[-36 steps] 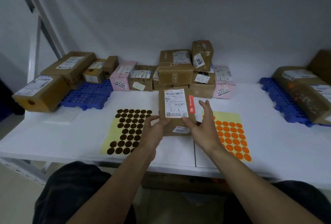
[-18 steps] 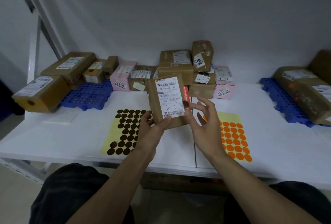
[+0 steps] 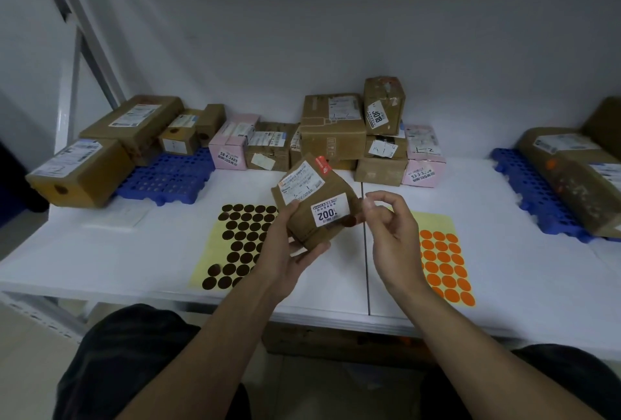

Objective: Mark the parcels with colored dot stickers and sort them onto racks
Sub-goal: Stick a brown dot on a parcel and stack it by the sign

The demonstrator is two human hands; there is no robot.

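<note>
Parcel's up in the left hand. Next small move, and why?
Probably lower the right hand to the orange dot sheet just below it and peel one: the left hand alone grips the parcel, and no dot shows clearly on it. The colour is my guess.

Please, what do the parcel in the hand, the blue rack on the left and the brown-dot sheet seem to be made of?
Parcel: seemingly brown cardboard, matte, creased edges; white paper labels. Blue rack: likely moulded plastic, one even colour, grid of holes. Brown-dot sheet: thin pale yellow backing paper lying flat; dots' own material unclear.
</note>
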